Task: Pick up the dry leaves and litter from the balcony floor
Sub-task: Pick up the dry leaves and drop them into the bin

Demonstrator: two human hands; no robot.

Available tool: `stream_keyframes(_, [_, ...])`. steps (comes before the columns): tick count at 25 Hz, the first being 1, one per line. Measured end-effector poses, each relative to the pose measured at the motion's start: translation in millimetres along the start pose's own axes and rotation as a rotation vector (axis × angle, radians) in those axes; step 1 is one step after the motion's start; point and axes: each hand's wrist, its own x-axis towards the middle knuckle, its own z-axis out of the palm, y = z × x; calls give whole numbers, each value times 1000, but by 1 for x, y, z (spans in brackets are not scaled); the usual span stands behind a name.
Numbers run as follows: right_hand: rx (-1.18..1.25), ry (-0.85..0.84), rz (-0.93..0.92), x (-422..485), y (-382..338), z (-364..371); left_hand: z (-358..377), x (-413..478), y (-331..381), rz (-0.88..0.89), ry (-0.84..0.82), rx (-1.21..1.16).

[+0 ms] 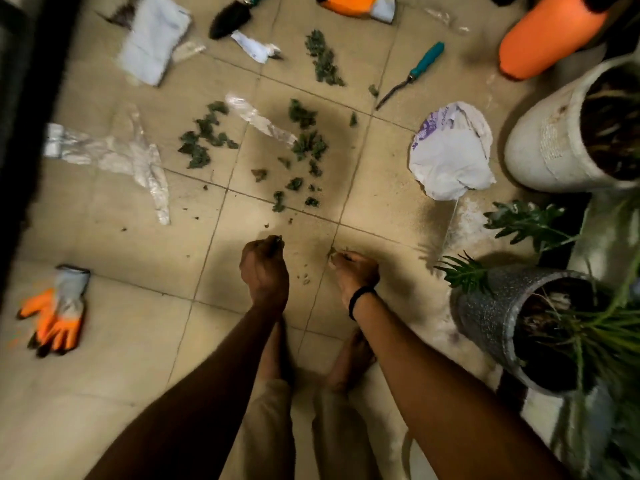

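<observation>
left hand (265, 268), right hand (353, 270): each curled on leaf scraps (332, 252)
beyond: loose leaves (304, 147), plastic wrap (114, 150); orange glove (55, 317) left, speckled pot (485, 313) right

Scattered over the middle of the beige tiled floor (121, 341): dry green leaf scraps (304, 147). Left of them, crumpled clear plastic wrap (117, 154); nearer on the left, an orange-and-grey work glove (55, 317). Right of the scraps, a crumpled white paper bag (450, 157), near a white cylindrical pot (547, 140); nearer, a speckled grey pot (491, 317). Farther back, a teal-handled metal weeder (412, 76), right of a black trowel (230, 19).
</observation>
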Motion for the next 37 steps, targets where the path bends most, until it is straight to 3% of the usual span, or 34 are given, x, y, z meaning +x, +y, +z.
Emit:
stream_keyframes(4, [-57, -118, -15, -96, -56, 24, -106, -23, 5, -185, 92, -138])
stream_keyframes(8, [-67, -330, -97, -203, -93, 58, -200, -54, -18, -380, 300, -352])
stream_keyframes(14, [-328, -640, -236, -350, -45, 126, -321, -123, -108, -631, 628, -557])
stream_keyframes(21, [-586, -899, -281, -529, 137, 201, -420, -256, -301, -969, 1001, -680])
stream_keyframes(25, [-720, -950, -303, -619, 261, 221, -459, -362, -415, -1164, 1079, -789])
stream_keyframes(30, [-860, -1062, -174, -742, 406, 235, -502, -495, -554, -1367, 1205, -957])
stream_keyframes(33, [-935, -1153, -143, -807, 485, 262, -522, -541, -635, -1477, 1297, -1132])
stream_keyframes(37, [-1047, -1168, -108, -857, 577, 306, -541, -568, -725, -1504, 1502, -1589])
